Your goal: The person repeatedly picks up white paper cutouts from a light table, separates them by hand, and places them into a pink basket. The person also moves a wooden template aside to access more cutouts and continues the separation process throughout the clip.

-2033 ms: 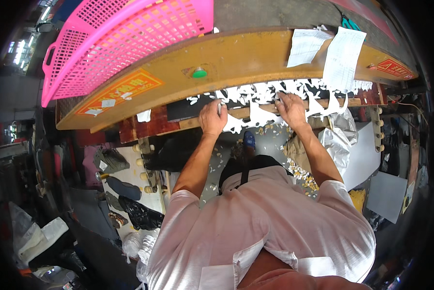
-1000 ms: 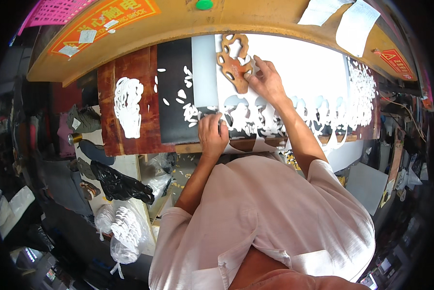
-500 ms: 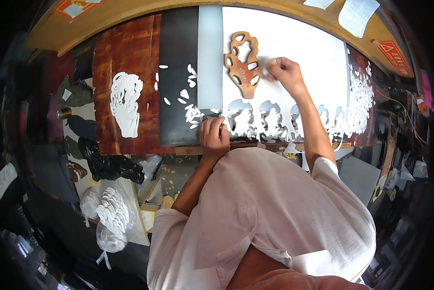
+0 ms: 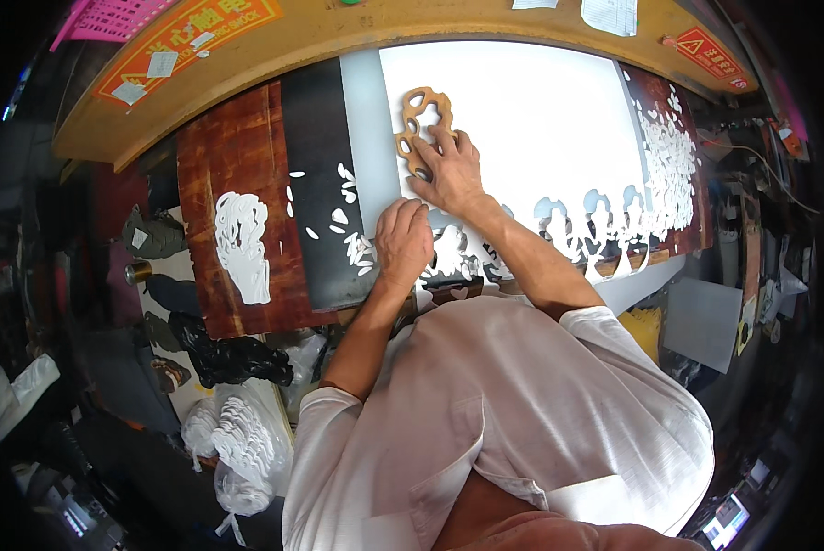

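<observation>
My right hand (image 4: 451, 173) presses flat on a brown openwork template (image 4: 420, 124) that lies on a large white sheet (image 4: 531, 129). My left hand (image 4: 403, 241) rests with fingers curled on the sheet's near edge, beside several small white cut-out scraps (image 4: 343, 197) on a dark board (image 4: 316, 184). The sheet's front edge shows a row of cut-out holes (image 4: 596, 230).
A finished white cut-out (image 4: 243, 243) lies on a reddish wooden board (image 4: 228, 211) to the left. A heap of white scraps (image 4: 669, 170) sits at the right. A yellow-brown machine frame (image 4: 293, 37) rims the far side. Bags of white cut-outs (image 4: 242, 445) lie below left.
The view has tilted down from the frame to the worktable. My right hand slid the brown template left across the white sheet and now lies flat on it. My left hand stayed at the sheet's edge.
</observation>
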`<action>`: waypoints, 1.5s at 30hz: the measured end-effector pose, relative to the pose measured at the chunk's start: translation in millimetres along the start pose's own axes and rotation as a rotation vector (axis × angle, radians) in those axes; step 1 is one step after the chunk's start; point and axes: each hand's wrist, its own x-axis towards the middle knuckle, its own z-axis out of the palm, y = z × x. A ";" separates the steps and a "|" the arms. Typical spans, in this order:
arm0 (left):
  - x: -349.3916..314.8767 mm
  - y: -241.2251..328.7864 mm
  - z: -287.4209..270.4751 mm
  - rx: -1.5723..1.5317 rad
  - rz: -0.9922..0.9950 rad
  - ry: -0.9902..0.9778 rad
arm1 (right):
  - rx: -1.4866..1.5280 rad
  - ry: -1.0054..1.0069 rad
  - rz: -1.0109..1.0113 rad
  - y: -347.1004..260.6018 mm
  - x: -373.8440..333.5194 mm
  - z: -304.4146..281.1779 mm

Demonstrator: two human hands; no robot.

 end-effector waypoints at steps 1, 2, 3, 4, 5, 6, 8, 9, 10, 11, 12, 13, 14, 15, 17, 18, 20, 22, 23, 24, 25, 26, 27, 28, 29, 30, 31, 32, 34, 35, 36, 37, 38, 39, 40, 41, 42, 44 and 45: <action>-2.1 -0.5 2.2 0.003 0.003 0.013 | 0.128 0.003 -0.048 2.0 -2.2 -5.2; -3.2 -1.8 4.2 0.002 0.043 0.081 | 0.219 0.025 -0.075 8.2 2.5 -15.6; -4.7 -2.6 5.5 0.012 0.008 0.045 | 0.310 -0.018 -0.072 12.6 7.8 -27.0; -6.5 -3.4 6.5 0.017 0.013 0.061 | 0.690 -0.028 -0.090 23.1 16.1 -42.9; -7.2 -4.0 7.2 0.019 0.011 0.075 | 1.027 -0.260 0.362 39.7 14.9 -65.9; -8.3 -4.6 7.5 0.028 0.021 0.086 | 1.066 -0.202 0.352 52.9 26.1 -83.6; -6.8 -5.4 9.1 0.034 0.028 0.086 | 1.189 -0.203 0.349 84.7 34.5 -123.2; -5.8 -5.3 10.0 0.031 0.049 0.122 | 1.148 -0.161 0.274 92.9 33.0 -132.0; -5.4 -4.6 10.0 0.031 0.044 0.121 | 1.066 -0.090 0.274 99.2 30.6 -137.5; -5.6 -3.6 10.2 0.029 0.077 0.160 | 1.062 -0.055 0.241 104.8 24.9 -140.4; -5.2 -2.5 10.0 0.036 0.033 0.114 | 1.037 -0.014 0.246 108.8 19.0 -140.9; -6.3 -1.4 9.7 0.038 0.028 0.108 | 1.025 0.051 0.218 110.7 12.3 -137.2; -6.4 -0.4 9.6 0.040 0.009 0.091 | 0.928 0.082 0.188 111.3 7.1 -130.7; -7.8 0.2 9.2 0.031 0.016 0.091 | 0.843 0.137 0.126 109.9 0.8 -120.5; -9.4 0.3 9.4 0.016 -0.034 0.060 | 0.716 0.155 0.037 109.3 -6.1 -100.7; -10.0 0.0 9.6 0.016 -0.004 0.081 | 0.546 0.175 -0.003 109.9 -10.0 -90.5; -11.2 -1.2 10.0 0.012 0.005 0.081 | 0.265 0.146 -0.066 109.1 -19.7 -69.2; -13.2 0.7 8.9 -0.015 -0.032 0.047 | 0.168 0.050 -0.038 107.3 -26.3 -50.2; -14.7 3.3 7.1 -0.029 -0.024 0.054 | 0.151 0.126 -0.096 106.8 -28.6 -43.6; -16.9 7.3 5.4 -0.031 -0.040 0.047 | 0.098 0.110 -0.078 107.0 -31.0 -38.9; -20.1 12.8 2.7 -0.037 -0.050 0.049 | 0.100 0.173 -0.149 108.4 -32.3 -37.0; -25.6 21.1 -0.5 -0.051 -0.015 0.108 | 0.085 0.177 -0.141 111.2 -36.9 -37.6; -31.6 30.3 -4.1 -0.071 0.006 0.112 | 0.066 0.193 -0.135 116.0 -40.0 -40.7; -37.3 39.7 -7.7 -0.106 -0.018 0.035 | 0.175 0.215 -0.075 123.3 -45.2 -45.9; -45.0 50.0 -9.9 -0.136 0.024 0.029 | 0.285 0.256 -0.024 133.1 -55.5 -53.8; -50.6 58.3 -11.0 -0.174 0.095 0.034 | 0.393 0.331 -0.026 144.1 -67.4 -61.3; -55.3 64.9 -9.4 -0.215 0.084 0.032 | 0.526 0.353 0.053 157.2 -81.9 -68.5; -60.7 69.1 -8.6 -0.218 0.070 0.006 | 0.554 0.375 0.130 171.2 -98.3 -74.6; -73.7 75.2 -3.2 -0.239 0.024 -0.062 | 0.596 0.481 0.187 199.1 -136.0 -80.1; -78.6 77.2 2.2 -0.195 0.087 -0.063 | 0.645 0.510 0.246 211.7 -156.9 -79.3; -87.5 81.1 7.7 -0.205 0.069 -0.155 | 0.729 0.520 0.318 222.1 -175.0 -79.2; -95.4 85.5 14.2 -0.189 0.062 -0.159 | 0.835 0.554 0.327 231.8 -188.9 -78.4; -103.3 90.6 20.6 -0.173 0.055 -0.165 | 0.942 0.572 0.393 240.5 -202.2 -81.6; -112.0 95.9 27.2 -0.127 0.075 -0.146 | 0.949 0.696 0.351 246.0 -214.0 -85.3; -120.6 101.4 32.5 -0.076 0.082 -0.123 | 0.964 0.757 0.332 252.0 -222.0 -94.5; -130.1 106.0 37.9 -0.040 0.008 -0.167 | 0.933 0.864 0.338 256.4 -228.1 -104.8; -139.3 110.9 42.9 0.085 0.072 -0.089 | 0.899 0.973 0.322 260.1 -233.1 -117.7; -156.3 116.4 54.6 0.071 0.122 0.044 | 0.833 1.081 0.332 265.8 -237.9 -144.2; -162.7 117.7 60.5 0.107 0.110 0.056 | 0.696 1.179 0.283 267.0 -239.7 -154.9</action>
